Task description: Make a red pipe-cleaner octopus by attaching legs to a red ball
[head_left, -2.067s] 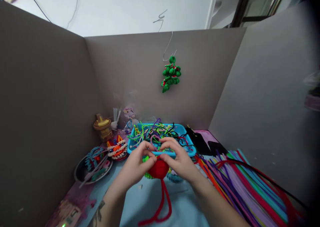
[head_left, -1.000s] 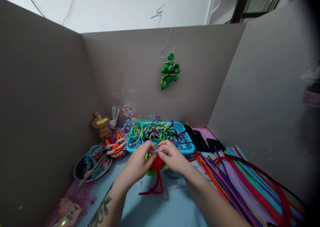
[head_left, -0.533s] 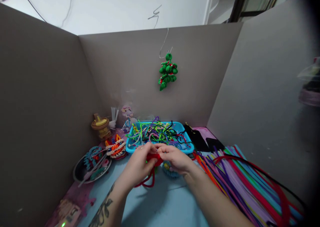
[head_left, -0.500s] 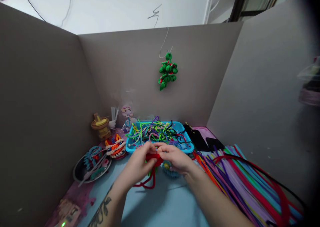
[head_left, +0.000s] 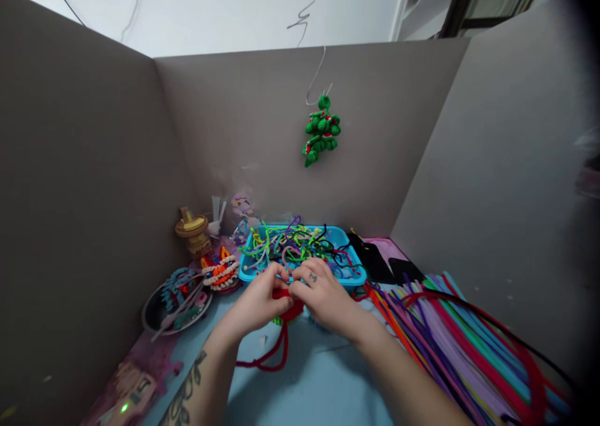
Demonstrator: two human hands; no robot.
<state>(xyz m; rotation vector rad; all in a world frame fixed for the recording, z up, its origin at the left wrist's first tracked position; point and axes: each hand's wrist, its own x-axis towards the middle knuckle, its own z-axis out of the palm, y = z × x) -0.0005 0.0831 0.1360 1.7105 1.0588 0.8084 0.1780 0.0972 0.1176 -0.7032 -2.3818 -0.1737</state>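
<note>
Between both hands, above the blue table surface, is a red pipe cleaner piece point(head_left: 291, 313), with a loose end looping down and to the left. My left hand point(head_left: 262, 295) is closed around its left side, thumb pressed against it. My right hand point(head_left: 323, 295) pinches it from the right, fingers bent over the top and hiding most of the piece. A bit of green fuzzy material point(head_left: 278, 321) shows just below the red. Right behind the hands stands a blue tray point(head_left: 359, 277) full of tangled pipe cleaner offcuts in many colours.
Colourful pipe cleaners point(head_left: 464, 338) lie bundled at the right. At left are a bowl point(head_left: 149, 317) with tools, an orange and white fuzzy piece point(head_left: 221, 275), a brown lidded jar point(head_left: 194, 233) and a device point(head_left: 135, 391) with a green light. A green ornament point(head_left: 322, 129) hangs from a wire. Grey panels enclose three sides.
My right hand has rolled over, its back now facing up and its fingers curled over the red piece. The loose red end has swung down and left. The view has shifted slightly.
</note>
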